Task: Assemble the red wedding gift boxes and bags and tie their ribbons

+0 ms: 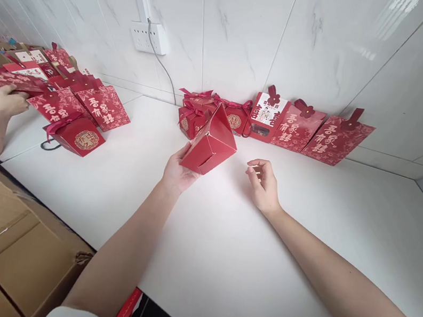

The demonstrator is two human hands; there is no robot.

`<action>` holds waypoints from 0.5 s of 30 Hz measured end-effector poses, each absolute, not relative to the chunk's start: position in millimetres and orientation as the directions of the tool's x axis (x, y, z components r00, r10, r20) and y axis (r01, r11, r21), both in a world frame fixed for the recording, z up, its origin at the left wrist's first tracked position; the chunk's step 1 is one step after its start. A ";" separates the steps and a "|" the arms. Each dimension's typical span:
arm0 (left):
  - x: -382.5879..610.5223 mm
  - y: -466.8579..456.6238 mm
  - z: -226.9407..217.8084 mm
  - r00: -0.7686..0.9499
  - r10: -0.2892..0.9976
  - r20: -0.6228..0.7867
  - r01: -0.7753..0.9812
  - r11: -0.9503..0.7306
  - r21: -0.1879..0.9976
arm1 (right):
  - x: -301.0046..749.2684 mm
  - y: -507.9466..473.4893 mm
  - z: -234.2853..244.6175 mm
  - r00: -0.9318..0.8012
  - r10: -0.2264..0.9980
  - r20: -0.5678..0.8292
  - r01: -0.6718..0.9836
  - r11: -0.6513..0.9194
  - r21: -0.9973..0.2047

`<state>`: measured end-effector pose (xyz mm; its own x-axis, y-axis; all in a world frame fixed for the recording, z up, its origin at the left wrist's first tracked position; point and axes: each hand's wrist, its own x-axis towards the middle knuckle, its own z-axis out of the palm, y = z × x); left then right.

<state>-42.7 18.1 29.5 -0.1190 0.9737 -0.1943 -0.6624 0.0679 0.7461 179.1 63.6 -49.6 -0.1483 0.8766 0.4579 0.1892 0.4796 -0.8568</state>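
My left hand (pixel 180 172) grips a red gift box (pixel 213 145) from below and holds it tilted above the white table (pixel 213 267). The box's tucked bottom flap faces me, and its body narrows toward the top. A short way to the right, my right hand (pixel 264 184) hovers or rests near the tabletop with fingers loosely curled and apart, nothing in them. Behind the held box stand small red boxes with ribbon bows (pixel 237 117), partly hidden by it.
Red gift bags (pixel 334 141) lean against the tiled wall. Toward the left lie more red bags (pixel 108 108) and a bow-tied box (pixel 84 137). Another person's hands (pixel 6 101) hold a red bag there. An open cardboard carton (pixel 17 250) stands at lower left; a socket (pixel 148 38) is on the wall.
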 end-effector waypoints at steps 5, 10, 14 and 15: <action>-35.7 23.7 16.7 -0.222 0.965 -0.138 -0.575 -0.015 0.818 | 179.1 53.4 -40.9 -0.210 0.681 0.701 0.299 0.727 -0.617; -14.4 24.5 -2.9 -0.214 0.975 -0.066 -0.407 -0.028 0.913 | 176.2 55.5 -45.1 -0.341 0.671 0.658 0.353 0.740 -0.573; -4.0 21.3 -11.5 -0.190 0.975 -0.114 -0.376 0.035 0.926 | 176.6 57.0 -49.0 -0.363 0.706 0.608 0.324 0.708 -0.628; -3.3 19.9 -11.6 -0.168 0.979 -0.116 -0.342 0.053 0.938 | 177.6 57.0 -49.3 -0.356 0.713 0.603 0.318 0.700 -0.639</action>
<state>-3.3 19.9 -11.6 -0.1682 0.9789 -0.1163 -0.3422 0.0526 0.9382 177.6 57.0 -49.3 -0.3564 0.7134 0.6034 0.3184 0.6999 -0.6393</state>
